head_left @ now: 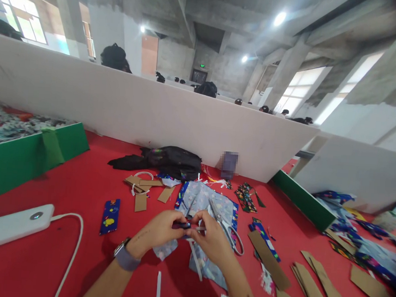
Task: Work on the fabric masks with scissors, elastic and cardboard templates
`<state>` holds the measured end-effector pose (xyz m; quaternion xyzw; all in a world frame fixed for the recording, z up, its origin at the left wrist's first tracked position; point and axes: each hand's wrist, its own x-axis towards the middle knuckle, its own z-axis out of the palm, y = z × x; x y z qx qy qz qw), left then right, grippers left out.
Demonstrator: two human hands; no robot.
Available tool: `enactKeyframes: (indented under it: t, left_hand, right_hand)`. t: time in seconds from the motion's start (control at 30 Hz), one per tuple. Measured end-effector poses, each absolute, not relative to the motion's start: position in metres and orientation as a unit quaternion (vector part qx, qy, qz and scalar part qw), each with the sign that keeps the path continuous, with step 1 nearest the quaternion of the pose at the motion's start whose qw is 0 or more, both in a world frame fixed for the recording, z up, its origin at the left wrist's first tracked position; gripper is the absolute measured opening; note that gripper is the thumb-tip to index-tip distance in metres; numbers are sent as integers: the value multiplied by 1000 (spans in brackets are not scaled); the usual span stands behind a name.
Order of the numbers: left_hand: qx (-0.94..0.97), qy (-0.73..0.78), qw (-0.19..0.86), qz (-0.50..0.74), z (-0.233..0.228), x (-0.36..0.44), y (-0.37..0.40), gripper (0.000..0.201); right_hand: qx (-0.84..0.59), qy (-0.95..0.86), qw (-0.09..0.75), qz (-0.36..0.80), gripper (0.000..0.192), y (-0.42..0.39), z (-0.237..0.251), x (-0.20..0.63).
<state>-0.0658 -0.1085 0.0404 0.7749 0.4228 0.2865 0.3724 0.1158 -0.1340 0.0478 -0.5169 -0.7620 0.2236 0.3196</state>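
Note:
My left hand (165, 230) and my right hand (212, 242) meet over the middle of the table, thumbs and fingertips pinched together. Between them is a small dark piece, too small and covered to name. A white strip (196, 260) hangs or lies just below the fingers; which one I cannot tell. Under and behind the hands spreads a pale blue printed cloth (198, 193) with dark blue edges. A pair of scissors (238, 244) rests on it, partly behind my right hand. Left of my hands lies a dark blue printed fabric strip (109, 217).
Cardboard strips (269, 260) lie at right, with more cardboard pieces (140, 202) behind my left hand. A black bag or garment (173, 160) lies against the white partition (173, 110). A white power bank (16, 226) with a cable sits left. Green dividers (303, 199) stand on both sides.

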Motion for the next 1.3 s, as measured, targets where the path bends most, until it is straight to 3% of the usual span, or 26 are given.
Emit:
enactKeyframes:
  t: [0.1,0.4,1.0,1.3]
  left_hand:
    - [758,444,377,293,42,-68,-109,11]
    - [721,449,432,303,40,-63,-110,8]
    - [653,520,419,356,30,-59,-105,13]
    - [593,513,490,380,30,-58,-103,7]
  right_hand:
    - [-507,-761,318,249,7,-130,49,124]
    - [-512,-795,291,144,7,-129,49,123]
    - [-501,-820,275,-29,13,-146,54,100]
    - [-499,-800,333,-30,18,-142,43,96]
